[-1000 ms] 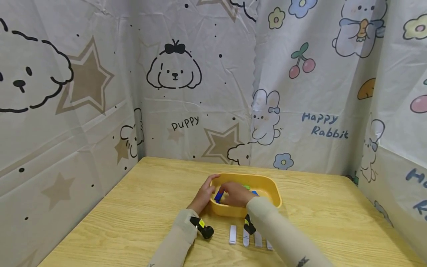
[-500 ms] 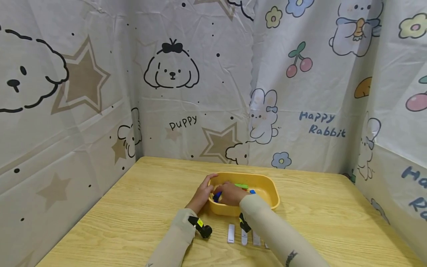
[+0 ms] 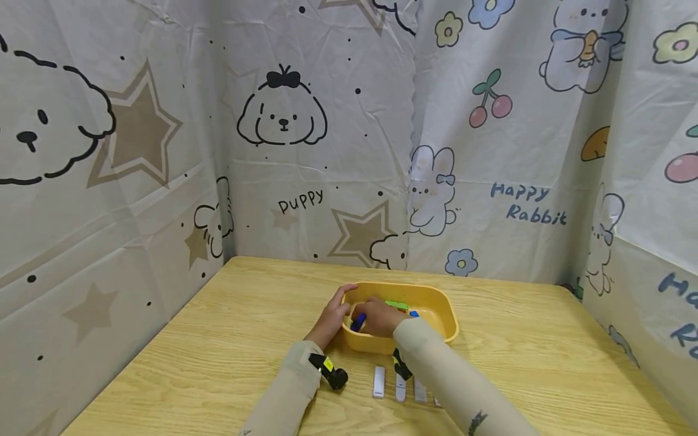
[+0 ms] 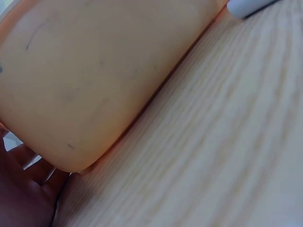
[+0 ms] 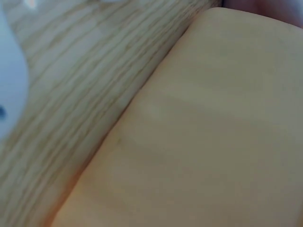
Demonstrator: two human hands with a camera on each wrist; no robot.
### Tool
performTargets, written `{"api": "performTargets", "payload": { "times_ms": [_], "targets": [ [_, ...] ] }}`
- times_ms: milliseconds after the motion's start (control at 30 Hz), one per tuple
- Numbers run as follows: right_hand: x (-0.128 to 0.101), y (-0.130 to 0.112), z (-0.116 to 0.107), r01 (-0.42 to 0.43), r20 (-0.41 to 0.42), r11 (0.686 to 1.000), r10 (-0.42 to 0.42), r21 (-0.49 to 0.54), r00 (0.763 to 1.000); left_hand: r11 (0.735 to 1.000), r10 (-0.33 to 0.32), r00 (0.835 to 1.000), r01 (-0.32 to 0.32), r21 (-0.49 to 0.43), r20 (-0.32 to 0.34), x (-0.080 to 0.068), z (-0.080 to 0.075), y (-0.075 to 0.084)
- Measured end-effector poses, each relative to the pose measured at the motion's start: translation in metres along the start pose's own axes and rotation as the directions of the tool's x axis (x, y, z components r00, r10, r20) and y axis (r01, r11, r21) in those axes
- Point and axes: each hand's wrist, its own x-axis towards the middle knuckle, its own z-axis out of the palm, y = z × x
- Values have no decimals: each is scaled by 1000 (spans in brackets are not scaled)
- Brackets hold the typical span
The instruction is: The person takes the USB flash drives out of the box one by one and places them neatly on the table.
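While the left hand curls over the near-left rim of the yellow tray and steadies it, the right hand reaches inside, its grip pinching a blue piece. Judging by this, a pick from the tray is under way; lifting clear of the wall comes next. Green pieces lie deeper in. White strips sit in a row on the wooden surface, with cartoon-printed cloth hung around.

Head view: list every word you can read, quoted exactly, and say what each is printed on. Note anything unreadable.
"puppy" on the backdrop cloth, under the cartoon dog.
"Happy Rabbit" on the cloth by the rabbit.
Cut-off blue letters at the right edge: unreadable.
Sleeve mark: too small to read.
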Motion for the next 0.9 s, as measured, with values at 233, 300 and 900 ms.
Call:
{"api": "performTargets", "payload": {
  "times_ms": [233, 300, 900],
  "targets": [
    [0, 1, -1, -14, 18, 1000, 14, -10, 1000, 1000, 1, 1000, -1, 15, 4, -2, 0, 1],
    [2, 2, 0, -29, 27, 999, 30, -15, 999, 1000, -5, 1000, 5, 10, 5, 1, 0, -4],
    [7, 12, 3, -58, 46, 998, 57, 17, 997, 1000, -2, 999, 4, 31, -35, 13, 1, -28]
  ]
}}
